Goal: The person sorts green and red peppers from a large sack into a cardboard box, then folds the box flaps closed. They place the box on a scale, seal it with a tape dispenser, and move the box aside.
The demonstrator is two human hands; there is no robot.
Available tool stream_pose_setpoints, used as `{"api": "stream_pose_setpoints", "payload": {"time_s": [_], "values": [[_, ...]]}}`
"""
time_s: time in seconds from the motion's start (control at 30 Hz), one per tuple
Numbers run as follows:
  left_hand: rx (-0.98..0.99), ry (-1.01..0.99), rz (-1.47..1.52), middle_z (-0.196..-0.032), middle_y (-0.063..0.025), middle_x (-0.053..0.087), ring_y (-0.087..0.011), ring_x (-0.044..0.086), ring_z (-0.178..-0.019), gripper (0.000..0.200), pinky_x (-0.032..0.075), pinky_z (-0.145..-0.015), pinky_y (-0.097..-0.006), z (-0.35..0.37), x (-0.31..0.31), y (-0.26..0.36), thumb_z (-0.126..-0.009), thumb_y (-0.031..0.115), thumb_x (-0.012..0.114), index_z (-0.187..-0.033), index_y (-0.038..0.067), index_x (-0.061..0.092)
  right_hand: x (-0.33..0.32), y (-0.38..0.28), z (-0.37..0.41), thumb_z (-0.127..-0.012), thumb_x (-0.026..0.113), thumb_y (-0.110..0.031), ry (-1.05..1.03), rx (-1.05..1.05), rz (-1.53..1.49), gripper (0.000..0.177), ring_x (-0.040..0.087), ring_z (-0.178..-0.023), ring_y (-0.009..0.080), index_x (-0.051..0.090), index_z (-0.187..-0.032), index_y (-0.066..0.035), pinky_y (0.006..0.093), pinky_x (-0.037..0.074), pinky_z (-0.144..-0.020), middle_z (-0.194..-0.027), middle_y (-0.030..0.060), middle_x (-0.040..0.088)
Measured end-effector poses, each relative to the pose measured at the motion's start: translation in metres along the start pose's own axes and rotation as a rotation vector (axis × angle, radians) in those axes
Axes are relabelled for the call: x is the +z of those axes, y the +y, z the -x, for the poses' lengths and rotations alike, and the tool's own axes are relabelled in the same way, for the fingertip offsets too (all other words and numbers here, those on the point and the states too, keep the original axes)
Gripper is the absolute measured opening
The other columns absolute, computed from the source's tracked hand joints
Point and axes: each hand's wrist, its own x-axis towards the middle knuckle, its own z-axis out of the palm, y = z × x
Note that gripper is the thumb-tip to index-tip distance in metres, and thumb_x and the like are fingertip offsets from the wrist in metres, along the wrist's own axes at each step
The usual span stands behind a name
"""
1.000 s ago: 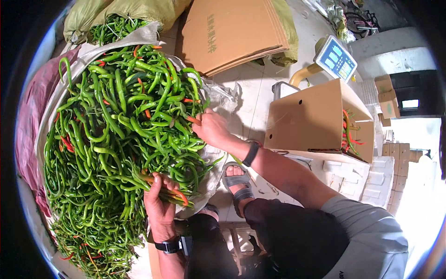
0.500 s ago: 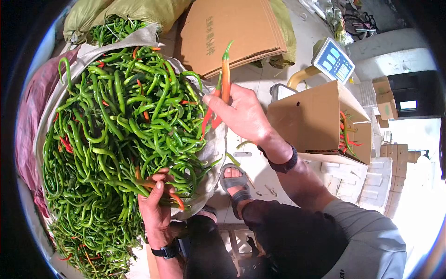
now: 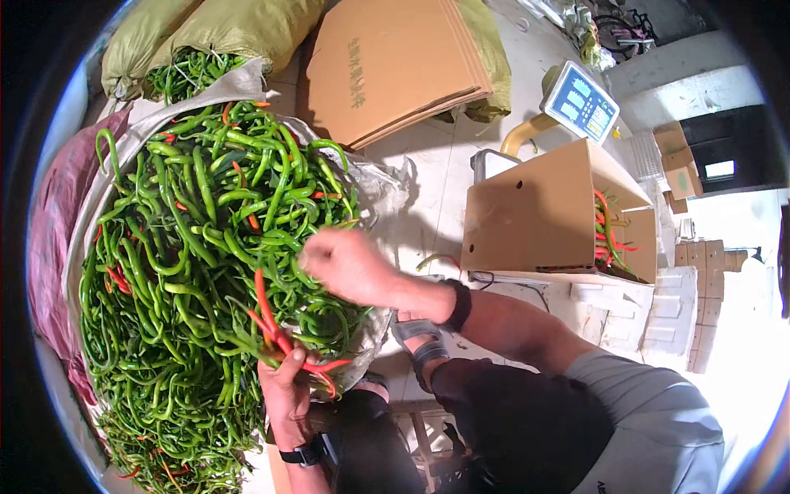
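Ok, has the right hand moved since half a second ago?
Yes. The right hand has gone from beside the box down and left, back over the pepper pile, close to the left hand.

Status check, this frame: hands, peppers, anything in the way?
Left hand gripping a bunch of red peppers. Right hand above green pepper pile, blurred, grip unclear. Nothing blocks either hand.

Left hand (image 3: 284, 387) clenched, right hand (image 3: 346, 265) curled.

The pile of peppers (image 3: 197, 247) lay on a sack (image 3: 387, 177) at the left, with flattened cartons (image 3: 387, 66) behind it. To its right stood an open box (image 3: 535, 214) holding more peppers (image 3: 609, 235), with a scale (image 3: 580, 103) just behind the box.
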Motion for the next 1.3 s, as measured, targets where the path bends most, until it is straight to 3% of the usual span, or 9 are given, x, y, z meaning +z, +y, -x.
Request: {"api": "stream_pose_setpoints", "payload": {"time_s": [0.03, 0.1, 0.43, 0.5, 0.7, 0.87, 1.03, 1.13, 1.3], "values": [[0.003, -0.013, 0.065, -0.087, -0.0051, 0.058, -0.0177, 0.060, -0.075, 0.032, 0.053, -0.077, -0.0360, 0.002, -0.013, -0.004, -0.081, -0.001, 0.072, -0.109, 0.003, 0.056, -0.010, 0.006, -0.006, -0.087, 0.065, -0.017, 0.283, -0.090, 0.127, 0.018, 0.068, -0.072, 0.0363, 0.066, -0.091, 0.001, 0.0449, 0.055, -0.069, -0.081, 0.0158, 0.069], [0.061, -0.007, 0.107, -0.087, -0.0041, 0.058, -0.0182, 0.059, -0.078, 0.031, 0.052, -0.079, -0.0360, 0.006, -0.021, -0.006, -0.082, 0.003, 0.072, -0.108, 0.005, 0.056, -0.036, 0.019, -0.026, -0.086, 0.064, -0.015, 0.415, -0.176, 0.324, 0.017, 0.066, -0.086, 0.0406, 0.067, -0.094, 0.000, 0.0476, 0.053, -0.078, -0.094, 0.0200, 0.069], [0.004, -0.026, 0.169, -0.086, -0.0048, 0.061, -0.0223, 0.060, -0.083, 0.024, 0.050, -0.090, -0.0420, 0.006, -0.020, -0.004, -0.084, 0.008, 0.072, -0.106, 0.006, 0.061, -0.053, 0.030, -0.021, -0.088, 0.063, -0.013, 0.332, -0.210, 0.287, 0.015, 0.068, -0.081, 0.0339, 0.067, -0.095, 0.000, 0.0423, 0.055, -0.076, -0.089, 0.0199, 0.068], [0.010, -0.004, 0.173, -0.087, -0.0062, 0.063, -0.0231, 0.061, -0.084, 0.024, 0.050, -0.089, -0.0431, 0.004, -0.011, -0.003, -0.085, 0.009, 0.072, -0.107, 0.007, 0.061, -0.066, 0.018, 0.005, -0.089, 0.068, -0.008, 0.354, -0.099, 0.107, 0.010, 0.063, -0.067, 0.0104, 0.067, -0.095, 0.000, 0.0281, 0.051, -0.061, -0.077, 0.0089, 0.068], [0.001, -0.009, 0.166, -0.092, -0.0081, 0.064, -0.0251, 0.062, -0.088, 0.023, 0.051, -0.087, -0.0439, -0.001, -0.001, 0.003, -0.086, 0.010, 0.071, -0.107, 0.007, 0.061, -0.070, -0.002, 0.042, -0.086, 0.074, -0.002, 0.634, -0.231, 0.078, 0.012, 0.055, -0.064, 0.0007, 0.062, -0.089, -0.001, 0.0212, 0.046, -0.054, -0.072, 0.0025, 0.065], [-0.005, -0.028, 0.165, -0.098, -0.0088, 0.064, -0.0260, 0.062, -0.090, 0.020, 0.050, -0.087, -0.0431, -0.003, 0.010, 0.006, -0.089, 0.016, 0.072, -0.104, 0.008, 0.062, -0.085, -0.031, 0.060, -0.077, 0.079, 0.003, 0.721, -0.582, 0.304, 0.021, 0.058, -0.054, 0.0074, 0.062, -0.087, -0.004, 0.0222, 0.044, -0.048, -0.070, 0.0066, 0.066], [-0.026, -0.027, 0.171, -0.105, -0.0117, 0.066, -0.0272, 0.064, -0.095, 0.020, 0.052, -0.087, -0.0432, -0.005, 0.020, 0.007, -0.089, 0.015, 0.073, -0.104, 0.008, 0.063, -0.091, -0.058, 0.070, -0.079, 0.077, 0.003, 0.704, -0.616, 0.429, 0.020, 0.058, -0.054, 0.0079, 0.061, -0.088, -0.004, 0.0240, 0.044, -0.047, -0.069, 0.0069, 0.065], [-0.052, -0.045, 0.183, -0.101, -0.0110, 0.066, -0.0277, 0.064, -0.093, 0.020, 0.053, -0.086, -0.0431, -0.008, 0.024, 0.007, -0.090, 0.015, 0.072, -0.105, 0.007, 0.063, -0.084, -0.021, 0.042, -0.088, 0.071, -0.010, 0.573, -0.410, 0.272, 0.016, 0.063, -0.062, 0.0232, 0.060, -0.094, -0.001, 0.0335, 0.051, -0.055, -0.083, 0.0137, 0.063], [-0.024, 0.027, 0.165, -0.085, -0.0073, 0.062, -0.0253, 0.061, -0.084, 0.023, 0.051, -0.083, -0.0423, -0.012, 0.009, -0.001, -0.088, 0.015, 0.073, -0.106, 0.006, 0.061, -0.071, 0.074, 0.002, -0.092, 0.061, -0.022, 0.199, 0.005, 0.550, 0.030, 0.061, -0.106, 0.0394, 0.060, -0.111, 0.002, 0.0494, 0.048, -0.094, -0.109, 0.0221, 0.061]]}}
